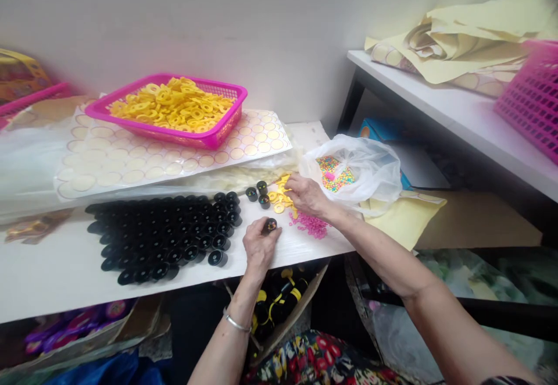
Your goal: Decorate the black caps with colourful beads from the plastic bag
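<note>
My left hand point(258, 245) grips a small black cup point(269, 225) near the table's front edge; coloured bits show inside it. Over a small pile of yellow rings point(279, 199), my right hand point(307, 193) has its fingers bent down and together; whatever lies between them is hidden. Just below that hand is a heap of small pink pieces point(311, 225). Three black cups with coloured bits inside, among them one cup point(264, 200), stand behind my left hand. To the left, many more black cups point(174, 234) are packed in rows.
A pink basket point(213, 138) full of yellow rings sits on sheets of round stickers point(161, 164) at the back. A white plastic bag point(379, 164) holds colourful beads point(335, 174). A raised white shelf point(436, 111) stands at right. Below the table edge is a box of black-and-yellow items point(283, 300).
</note>
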`<state>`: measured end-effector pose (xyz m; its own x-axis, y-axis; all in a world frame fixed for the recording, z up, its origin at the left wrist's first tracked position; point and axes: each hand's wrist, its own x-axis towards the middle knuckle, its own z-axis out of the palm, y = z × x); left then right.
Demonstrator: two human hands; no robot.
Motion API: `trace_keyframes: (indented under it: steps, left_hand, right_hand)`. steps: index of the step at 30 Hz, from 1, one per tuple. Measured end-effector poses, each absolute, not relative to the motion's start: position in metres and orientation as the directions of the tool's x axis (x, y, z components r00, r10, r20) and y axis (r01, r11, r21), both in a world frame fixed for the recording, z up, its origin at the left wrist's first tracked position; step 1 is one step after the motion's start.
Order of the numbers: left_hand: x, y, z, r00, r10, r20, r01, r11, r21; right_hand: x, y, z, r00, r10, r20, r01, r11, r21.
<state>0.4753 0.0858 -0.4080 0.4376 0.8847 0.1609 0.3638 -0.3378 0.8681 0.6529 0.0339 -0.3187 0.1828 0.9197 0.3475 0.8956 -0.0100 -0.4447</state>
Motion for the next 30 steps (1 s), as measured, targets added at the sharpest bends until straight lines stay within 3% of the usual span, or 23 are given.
trace_keyframes:
  steps: [5,9,13,18,22,26,30]
  left_hand:
    - [0.483,0.098,-0.401,0.371,0.9,0.229,0.461,-0.393,0.796]
    - [0.491,0.108,-0.398,0.294,0.914,0.28,0.568,-0.403,0.717]
    - [0.499,0.116,-0.401,0.25,0.924,0.29,0.586,-0.383,0.714]
    - [0.503,0.121,-0.411,0.247,0.923,0.296,0.48,-0.382,0.79]
    - [0.495,0.11,-0.408,0.257,0.891,0.375,0.466,-0.454,0.759]
    - [0.48,0.079,-0.401,0.427,0.704,0.568,0.423,-0.71,0.563]
    - [0.461,0.037,-0.413,0.507,0.295,0.81,0.108,-0.954,0.28]
  right_hand:
    - [0.644,0.029,-0.336,0.274,0.896,0.349,0.807,-0.017,-0.59]
    - [0.635,0.0,-0.35,0.255,0.877,0.406,0.776,0.064,-0.627]
    - [0.617,-0.033,-0.363,0.302,0.819,0.488,0.749,0.113,-0.653]
    - [0.599,-0.068,-0.376,0.493,0.671,0.553,0.746,0.001,-0.666]
    - [0.601,-0.088,-0.384,0.669,0.509,0.543,0.677,-0.115,-0.726]
    - [0.611,-0.099,-0.396,0.696,0.461,0.551,0.676,-0.159,-0.72]
    - [0.621,-0.099,-0.407,0.678,0.412,0.609,0.709,-0.146,-0.69]
